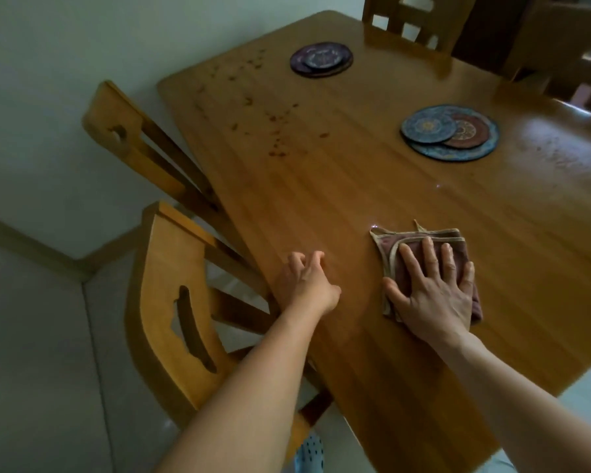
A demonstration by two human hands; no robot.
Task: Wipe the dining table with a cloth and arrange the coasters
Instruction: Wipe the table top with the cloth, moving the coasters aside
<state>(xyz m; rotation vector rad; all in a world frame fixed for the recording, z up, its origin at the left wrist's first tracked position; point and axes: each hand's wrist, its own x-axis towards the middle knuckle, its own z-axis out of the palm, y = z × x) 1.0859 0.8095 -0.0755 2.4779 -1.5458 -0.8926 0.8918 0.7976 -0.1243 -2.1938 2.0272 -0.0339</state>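
Right hand: the right hand (434, 288) lies flat, fingers straight and spread, pressing the folded cloth (388, 249) onto the counter (338, 186); likely to keep full contact for wiping.
Left hand: the left hand (304, 281) rests near the counter's left edge with fingers loosely curled, holding nothing; probably a brace.
Cloth: near the front, left of centre, well short of the mess.
Spots: brown specks (273, 117) are scattered toward the far left corner and not yet wiped.
Coasters: 2 overlapping piles, a dark far pile (321, 59) and a blue and red near pile (450, 133), unsorted.
Room: bare wood lies between cloth and specks.
Edges: a chair (164, 302) sits close against the left edge.
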